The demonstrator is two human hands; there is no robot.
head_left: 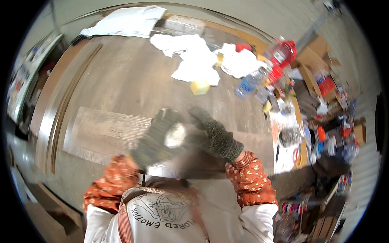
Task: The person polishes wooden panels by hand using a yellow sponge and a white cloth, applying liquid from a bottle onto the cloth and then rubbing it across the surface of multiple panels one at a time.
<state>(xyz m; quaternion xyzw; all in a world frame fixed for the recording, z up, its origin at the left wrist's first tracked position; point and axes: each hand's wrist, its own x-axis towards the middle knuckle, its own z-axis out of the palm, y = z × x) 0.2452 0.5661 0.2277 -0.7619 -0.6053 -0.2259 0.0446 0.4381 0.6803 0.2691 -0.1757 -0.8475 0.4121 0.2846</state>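
Both my hands wear dark grey-green knitted gloves above orange flowered sleeve covers. My left hand (156, 135) is curled against a small white wad (175, 135), blurred by motion; its exact kind cannot be made out. Close beside it, my right hand (212, 135) is bent inward, its fingers partly smeared, so its grip does not show. Beneath both hands lies a wood-grain plank (107, 129) near the table's front edge. A yellowish sponge-like block (199, 87) rests beyond the hands.
Crumpled white cloths (198, 60) lie at the back of the wood-grain tabletop (133, 73). A clear bottle (251, 83) and a red-capped jug (281, 54) stand at right, near a cluttered shelf (324, 133). Long narrow strips (69, 101) run along the left edge.
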